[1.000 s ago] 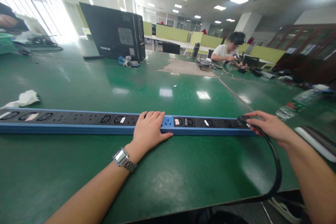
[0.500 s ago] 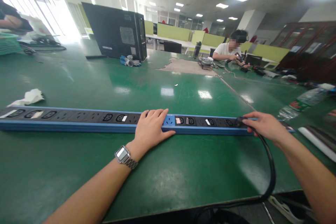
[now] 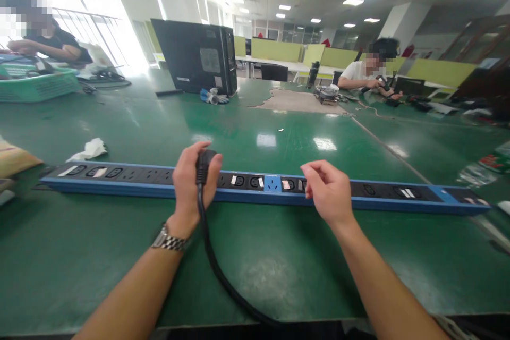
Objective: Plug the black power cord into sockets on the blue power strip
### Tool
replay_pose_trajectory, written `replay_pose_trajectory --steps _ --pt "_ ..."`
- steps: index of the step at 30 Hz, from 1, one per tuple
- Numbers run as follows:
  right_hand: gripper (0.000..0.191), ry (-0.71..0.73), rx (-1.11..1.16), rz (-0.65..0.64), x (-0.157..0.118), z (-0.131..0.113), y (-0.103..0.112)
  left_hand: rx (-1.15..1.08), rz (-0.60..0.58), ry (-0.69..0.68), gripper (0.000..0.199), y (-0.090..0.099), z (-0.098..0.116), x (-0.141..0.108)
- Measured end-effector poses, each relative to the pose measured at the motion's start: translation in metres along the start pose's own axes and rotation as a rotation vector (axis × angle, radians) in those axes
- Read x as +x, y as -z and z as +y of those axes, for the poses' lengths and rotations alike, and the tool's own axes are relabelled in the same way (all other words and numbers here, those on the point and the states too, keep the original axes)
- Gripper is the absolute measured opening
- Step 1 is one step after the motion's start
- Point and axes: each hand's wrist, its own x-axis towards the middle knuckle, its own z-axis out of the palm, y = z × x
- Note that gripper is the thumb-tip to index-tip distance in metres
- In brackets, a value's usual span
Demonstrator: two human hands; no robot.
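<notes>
A long blue-and-black power strip (image 3: 389, 203) lies across the green table before me, its sockets facing up. My left hand (image 3: 186, 180), with a metal watch at the wrist, is raised over the strip's left half. Its fingers are closed round a black power plug (image 3: 206, 162), whose thick black cable (image 3: 217, 271) hangs down to the table's front edge. Over the strip, right of its blue socket (image 3: 272, 184), my right hand (image 3: 330, 191) is curled with thumb and fingers together. Nothing shows in it. Both hands hide some sockets.
Crumpled white tissue (image 3: 92, 149) lies behind the strip's left end. Farther back stand a black computer case (image 3: 195, 58), gloves (image 3: 214, 96) and a green basket (image 3: 40, 87). A plastic bottle (image 3: 484, 167) lies at right. Two people sit across the table, one at each side.
The plug has passed from my right hand into my left. My left hand has lifted off the strip and moved left; my right hand has come from the strip's right end toward the middle.
</notes>
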Motion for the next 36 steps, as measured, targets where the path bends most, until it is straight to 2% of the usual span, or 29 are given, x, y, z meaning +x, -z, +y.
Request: replay_pose_trajectory --steps 2,5,11,16,18,22,23,25,28,32,34,36 --pt "0.029 0.027 -0.129 0.016 0.001 0.028 0.001 0.076 -0.07 0.107 0.036 0.014 -0.019 0.005" --pt "0.029 0.091 -0.22 0.014 -0.003 0.05 0.002 0.086 -0.239 0.116 0.035 0.022 -0.032 0.0" --pt "0.028 0.096 -0.171 0.012 -0.008 0.049 0.004 0.14 -0.557 -0.101 0.041 0.012 -0.033 -0.005" --pt "0.029 0.126 -0.166 0.022 -0.007 0.049 0.002 0.138 -0.769 -0.18 0.044 0.021 -0.041 0.006" --pt "0.028 0.139 -0.185 0.043 -0.007 0.049 0.0 0.114 -0.765 -0.165 0.042 0.025 -0.037 0.009" --pt "0.028 0.148 -0.229 0.065 -0.006 0.048 -0.004 -0.076 -0.432 -0.005 0.041 0.018 -0.009 0.009" --pt "0.028 0.15 -0.237 0.066 -0.005 0.047 -0.004 -0.114 -0.414 0.002 0.041 0.013 0.001 0.008" --pt "0.028 0.153 -0.244 0.069 -0.005 0.047 -0.004 -0.135 -0.548 -0.077 0.036 -0.003 0.021 0.003" --pt "0.028 0.154 -0.234 0.054 -0.005 0.047 -0.002 -0.03 -0.701 -0.176 0.03 -0.03 0.044 -0.007" --pt "0.029 0.153 -0.218 0.033 -0.005 0.047 -0.002 0.103 -0.71 -0.242 0.028 -0.051 0.052 -0.022" --pt "0.029 0.154 -0.219 0.04 -0.004 0.046 -0.001 0.114 -0.694 -0.253 0.03 -0.051 0.051 -0.025" --pt "0.029 0.157 -0.241 0.045 -0.005 0.043 -0.001 0.09 -0.738 -0.27 0.034 -0.048 0.049 -0.023"
